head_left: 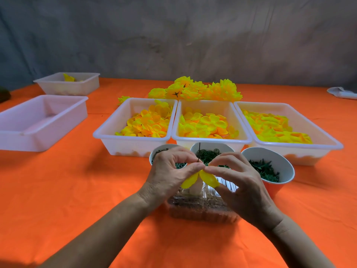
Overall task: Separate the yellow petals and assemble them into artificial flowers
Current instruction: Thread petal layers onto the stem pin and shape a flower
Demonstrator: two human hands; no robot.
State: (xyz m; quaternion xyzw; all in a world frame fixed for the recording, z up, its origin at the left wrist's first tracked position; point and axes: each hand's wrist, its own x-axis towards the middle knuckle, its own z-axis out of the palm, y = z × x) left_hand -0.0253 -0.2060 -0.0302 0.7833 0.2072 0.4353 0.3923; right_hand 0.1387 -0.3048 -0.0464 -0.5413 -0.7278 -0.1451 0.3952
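- Head view, lower centre of the frame: the left hand [170,171] and the right hand [239,180] meet fingertip to fingertip, both curled in a pinch around a yellow petal piece [201,178].
- The petal piece hangs below the meeting fingertips, its two lobes spread apart, one under each hand.
- A thin dark wire stem [199,151] rises straight up from the left hand's fingertips; whether the petal is threaded on it cannot be told.
- Directly under the hands sits a clear plastic box [202,209] with brownish contents, and a pale upright object stands in it, partly hidden by the petal.
- Just behind the hands stand three cups in a row: the left cup [164,149] and the middle cup [212,149] hold small dark green parts, and the right cup [270,163] holds dark green star-shaped pieces.
- Behind the cups, across the middle of the frame, three white trays sit side by side, touching: left tray [108,140], middle tray [210,141], right tray [328,144], each filled with loose yellow petals.
- Behind the trays lies a heap of finished yellow flowers [195,89].
- At the left of the frame sits a white tray [42,140]; beyond it, in the upper left, another tray [77,88] holds a few yellow petals.
- Everything stands on a bench covered with an orange cloth [58,190].
- A white object [342,92] lies at the right edge.
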